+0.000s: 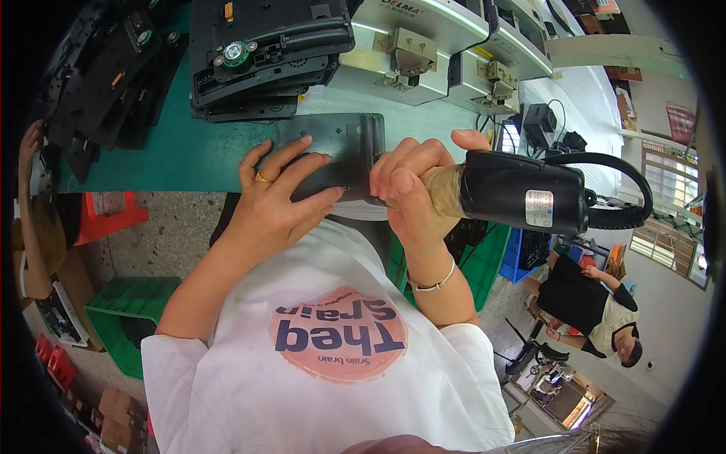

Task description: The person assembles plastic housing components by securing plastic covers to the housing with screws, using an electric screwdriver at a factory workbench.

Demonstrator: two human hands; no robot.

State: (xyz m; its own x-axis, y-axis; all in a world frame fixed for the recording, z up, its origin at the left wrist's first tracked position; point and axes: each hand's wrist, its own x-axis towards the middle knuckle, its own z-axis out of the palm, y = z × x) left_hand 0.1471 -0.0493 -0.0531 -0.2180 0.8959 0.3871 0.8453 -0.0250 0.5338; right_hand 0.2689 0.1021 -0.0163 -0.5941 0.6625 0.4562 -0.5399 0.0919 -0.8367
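Note:
A flat black plastic housing [333, 132] lies at the near edge of the green work table. My left hand [283, 185], with a ring on one finger, rests on it with the fingers spread and open. In my right hand [416, 178] is a black electric screwdriver [522, 189], its front part wrapped in tan tape. The fingers close round that taped part, and the tool lies nearly level, cable end to the right. Its tip is hidden behind my fingers, beside the housing's right edge, so I cannot tell whether it touches.
Black housings with round speakers [235, 52] are stacked behind, and more black panels [113, 83] lean at the far left. White machines with metal brackets [412, 53] stand at the back. Green crates [136, 318] and a red stool [110, 218] are below the table. Another person [590, 303] sits at right.

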